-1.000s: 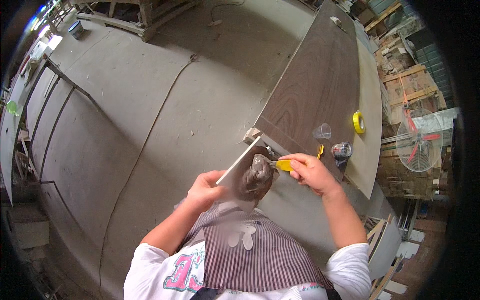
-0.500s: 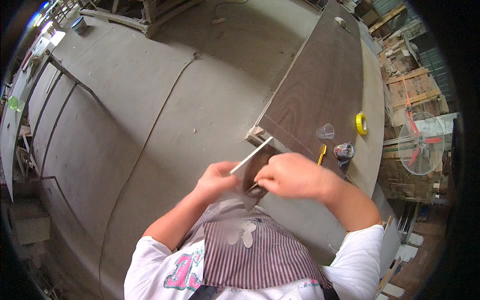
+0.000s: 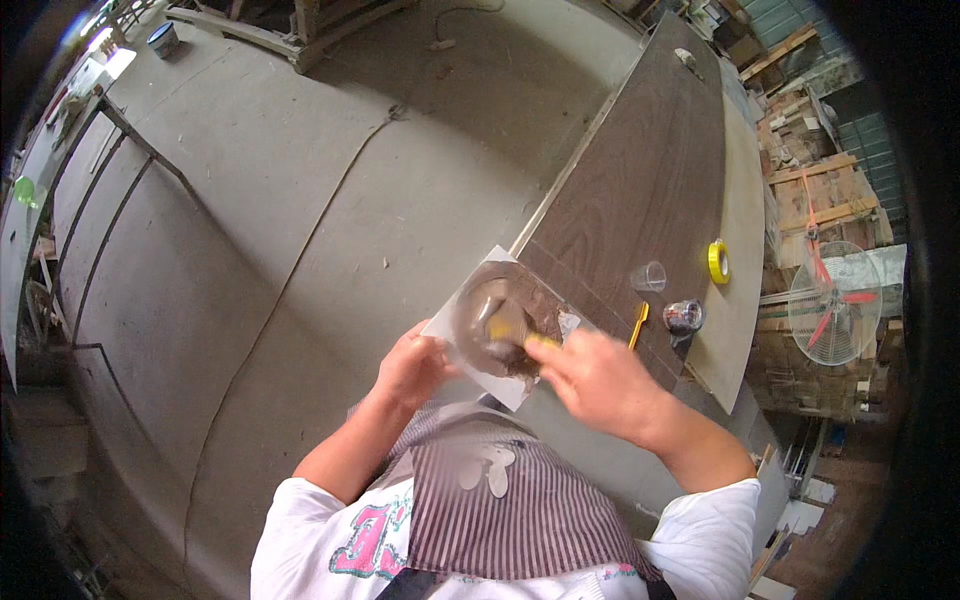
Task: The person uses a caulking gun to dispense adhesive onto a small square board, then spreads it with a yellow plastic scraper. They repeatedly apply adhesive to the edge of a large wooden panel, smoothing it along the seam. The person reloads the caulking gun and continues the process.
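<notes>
In front of my apron, my left hand [image 3: 412, 366] grips the left edge of a white board [image 3: 431, 328]. Brown, wet-looking paste [image 3: 545, 305] covers much of the board's upper face, thick and glossy in the middle. My right hand [image 3: 607, 384] is closed around a yellow-handled spreading tool [image 3: 542, 345], at the board's right edge. The tool's far end lies in the paste and is smeared by motion, so its exact shape is hard to make out.
A long dark wood-grain panel [image 3: 640, 160] extends away at the right. On it are a clear plastic cup [image 3: 649, 276], a yellow-handled tool [image 3: 639, 326], a can [image 3: 685, 316] and a yellow tape roll [image 3: 719, 262]. A fan [image 3: 834, 303] stands farther right; a cable [image 3: 300, 255] crosses the floor.
The board has turned from nearly edge-on to showing its paste-covered face. My right hand has moved slightly right and down, its yellow tool now visible in the paste.
</notes>
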A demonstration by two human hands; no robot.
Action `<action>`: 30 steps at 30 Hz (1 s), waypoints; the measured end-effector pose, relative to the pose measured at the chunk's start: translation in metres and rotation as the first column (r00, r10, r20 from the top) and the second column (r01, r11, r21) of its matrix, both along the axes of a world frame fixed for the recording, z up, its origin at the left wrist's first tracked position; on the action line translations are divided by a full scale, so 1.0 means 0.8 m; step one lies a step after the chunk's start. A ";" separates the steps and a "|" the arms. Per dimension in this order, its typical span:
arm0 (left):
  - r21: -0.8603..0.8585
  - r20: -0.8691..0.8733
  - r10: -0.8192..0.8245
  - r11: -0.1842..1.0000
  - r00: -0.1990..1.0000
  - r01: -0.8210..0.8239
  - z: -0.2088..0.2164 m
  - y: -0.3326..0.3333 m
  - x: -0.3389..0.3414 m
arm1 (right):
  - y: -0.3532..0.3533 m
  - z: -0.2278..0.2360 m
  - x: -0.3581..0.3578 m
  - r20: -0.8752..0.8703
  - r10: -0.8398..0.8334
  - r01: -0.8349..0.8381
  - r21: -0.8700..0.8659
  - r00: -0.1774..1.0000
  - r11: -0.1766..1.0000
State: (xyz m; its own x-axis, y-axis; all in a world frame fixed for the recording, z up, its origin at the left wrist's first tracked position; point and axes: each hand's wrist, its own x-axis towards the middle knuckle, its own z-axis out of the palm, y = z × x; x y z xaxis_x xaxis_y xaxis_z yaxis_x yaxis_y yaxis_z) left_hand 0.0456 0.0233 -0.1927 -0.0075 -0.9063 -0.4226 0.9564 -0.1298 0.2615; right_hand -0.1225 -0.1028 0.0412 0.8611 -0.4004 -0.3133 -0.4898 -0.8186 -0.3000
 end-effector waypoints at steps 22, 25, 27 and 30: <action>-0.049 0.073 0.036 0.998 0.997 -0.032 -0.013 0.013 0.006 | -0.007 -0.036 -0.016 0.066 -0.096 0.093 0.050 0.993 0.994; -0.061 0.082 0.029 0.998 0.996 -0.024 -0.011 0.013 0.007 | -0.007 -0.034 -0.008 0.010 -0.136 0.135 0.068 0.991 0.989; -0.058 0.072 0.006 0.998 0.997 -0.002 -0.006 0.013 0.009 | -0.005 -0.034 0.001 0.319 -0.339 0.319 0.114 0.885 0.941; -0.036 0.066 -0.006 0.999 0.998 0.009 0.000 0.009 0.009 | -0.004 -0.036 0.000 -0.078 -0.024 0.037 0.163 0.997 0.986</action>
